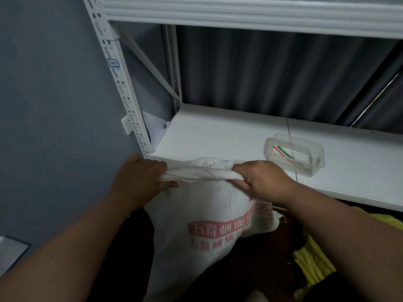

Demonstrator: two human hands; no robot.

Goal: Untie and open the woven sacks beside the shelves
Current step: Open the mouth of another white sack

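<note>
My left hand (pixel 139 178) and right hand (pixel 262 182) each clench the sack's (pixel 209 225) rolled mouth, the sack standing against the shelf's (pixel 218 131) front edge. If I tug too hard it could tip, or my right elbow could knock the tub (pixel 294 153) near that edge.

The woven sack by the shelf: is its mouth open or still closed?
Still closed. The woven sack has its top twisted into a roll, gripped at either end by the left hand and right hand; no opening shows.
</note>
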